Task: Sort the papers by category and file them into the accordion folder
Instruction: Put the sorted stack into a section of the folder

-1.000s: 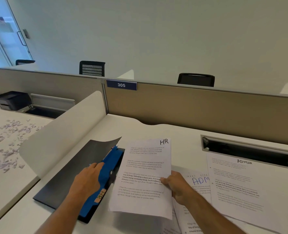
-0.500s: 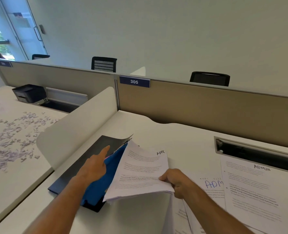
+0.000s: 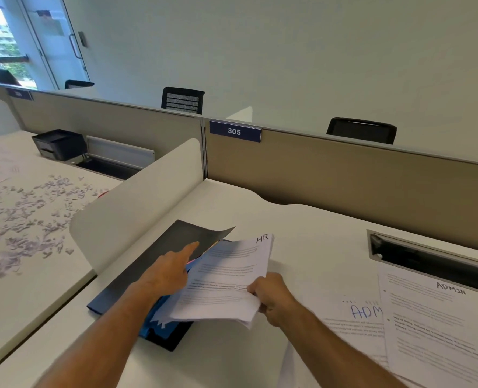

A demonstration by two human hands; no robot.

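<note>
Blue accordion folder (image 3: pixel 165 326) lies open on white table (image 3: pixel 302 233), dark glossy cover curled back. Left hand (image 3: pixel 170 271) presses in among the pockets, index finger straight. Right hand (image 3: pixel 271 296) pinches thin, bowed HR sheets (image 3: pixel 226 281) over the opening. Step: filing HR. Next, judged: feed leading edge into the parted pocket. ADMIN papers (image 3: pixel 433 326) wait at right

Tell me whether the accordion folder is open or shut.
Open. The accordion folder's dark flap lies folded back, blue pockets exposed; the left hand rests on them while the right hand slides the HR papers in.
</note>
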